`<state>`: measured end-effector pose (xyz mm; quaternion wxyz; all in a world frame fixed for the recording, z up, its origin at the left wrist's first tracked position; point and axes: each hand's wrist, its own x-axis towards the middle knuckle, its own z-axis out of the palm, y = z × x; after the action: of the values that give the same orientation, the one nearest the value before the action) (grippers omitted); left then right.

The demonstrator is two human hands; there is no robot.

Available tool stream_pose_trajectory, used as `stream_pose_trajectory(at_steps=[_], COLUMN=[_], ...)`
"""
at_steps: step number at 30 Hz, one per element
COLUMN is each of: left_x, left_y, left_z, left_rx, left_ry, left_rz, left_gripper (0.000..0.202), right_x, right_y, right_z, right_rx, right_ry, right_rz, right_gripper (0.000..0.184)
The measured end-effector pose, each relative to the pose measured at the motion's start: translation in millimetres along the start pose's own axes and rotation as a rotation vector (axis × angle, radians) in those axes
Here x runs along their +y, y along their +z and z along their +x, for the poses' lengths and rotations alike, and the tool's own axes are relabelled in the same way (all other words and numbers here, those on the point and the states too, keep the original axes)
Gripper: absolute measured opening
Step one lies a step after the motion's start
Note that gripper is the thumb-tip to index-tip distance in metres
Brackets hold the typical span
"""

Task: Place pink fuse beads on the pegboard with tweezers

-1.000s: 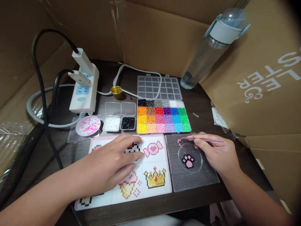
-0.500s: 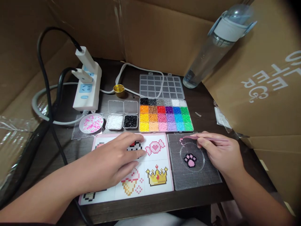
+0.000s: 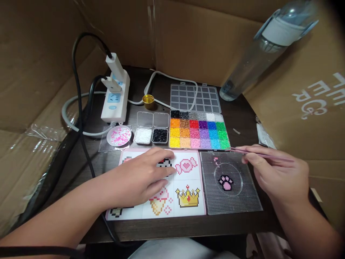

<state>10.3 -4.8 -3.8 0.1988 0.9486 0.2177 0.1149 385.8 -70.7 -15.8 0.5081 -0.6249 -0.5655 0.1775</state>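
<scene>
My left hand (image 3: pixel 140 180) lies flat, fingers spread, on a pink-edged pattern card (image 3: pixel 185 196) printed with pixel pictures: a candy, a crown, an ice cream. My right hand (image 3: pixel 280 176) pinches thin pink tweezers (image 3: pixel 258 154), whose tip hovers over the top right corner of a clear square pegboard (image 3: pixel 237 201). On the pegboard sit a black and pink paw (image 3: pixel 225 182) made of beads and a few pink beads (image 3: pixel 216 160) near its top edge. A tray of coloured beads (image 3: pixel 198 133) stands open just behind the card and pegboard.
A small dish of pink beads (image 3: pixel 119 136), a two-cell box of white and black beads (image 3: pixel 151 135), a gold cap (image 3: pixel 148 100), a white power strip (image 3: pixel 115 97) with cables and a leaning water bottle (image 3: pixel 258 54) stand on the dark table (image 3: pixel 188 226). Cardboard walls surround it.
My right hand has drawn the tweezers rightward, away from the pink beads to the pegboard's right corner. The view has shifted, sliding everything to the right. My left hand stays on the card.
</scene>
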Motion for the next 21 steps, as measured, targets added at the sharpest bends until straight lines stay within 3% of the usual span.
stream_pose_trajectory(at_steps=[4,9,14,21], left_x=[-1.2,-1.5,1.0,2.9], left_y=[0.6,-0.5,-0.8,-2.7], left_z=[-1.2,-2.9,-2.0,-0.4], left_rx=[0.010,-0.004,0.026,0.029], left_ry=[-0.012,-0.028,-0.028,-0.041], left_rz=[-0.026,-0.005,-0.009,-0.025], left_gripper=[0.031,0.035,0.035,0.034], right_x=[-20.5,-31.9,-21.9,-17.0], right_y=[9.4,46.5,74.1,74.7], right_z=[31.2,61.1,56.8,52.1], right_rx=[-0.010,-0.144,-0.221,-0.218], right_ry=[-0.070,-0.025,0.027,0.083], right_rz=[0.051,0.118,0.160,0.158], right_gripper=[0.006,0.010,0.010,0.011])
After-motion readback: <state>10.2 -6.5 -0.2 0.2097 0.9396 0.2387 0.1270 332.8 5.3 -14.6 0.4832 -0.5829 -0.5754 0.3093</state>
